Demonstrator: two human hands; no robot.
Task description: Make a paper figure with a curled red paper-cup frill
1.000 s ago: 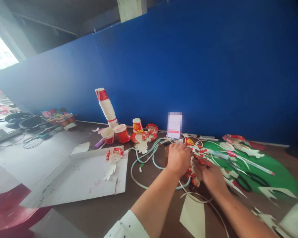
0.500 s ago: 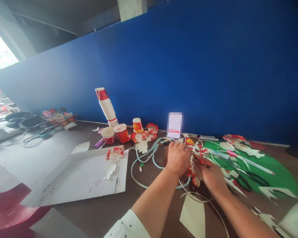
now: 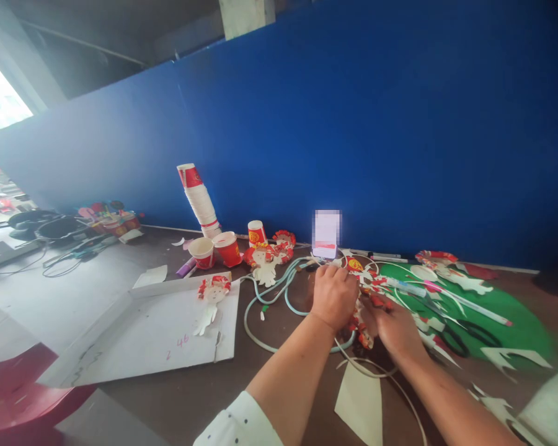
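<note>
A red-and-white paper doll, seemingly cut from a paper cup, is between my hands low over the brown table. My left hand is closed on its left side, back of the hand up and fingertips hidden. From the right, my right hand pinches the same doll, its thumb and fingers partly covered. A similar paper doll lies on the white cardboard to the left. Another doll is at the right on the green sheet.
A tall stack of paper cups leans by the blue partition. Looped pale cable runs left of my hands. Black-handled scissors, a pink-tipped pen and paper scraps lie rightward. A phone-like object, blurred, stands behind.
Almost nothing differs. Both hands stay closed on the paper doll in the same place, and the whole view has shifted very slightly.
</note>
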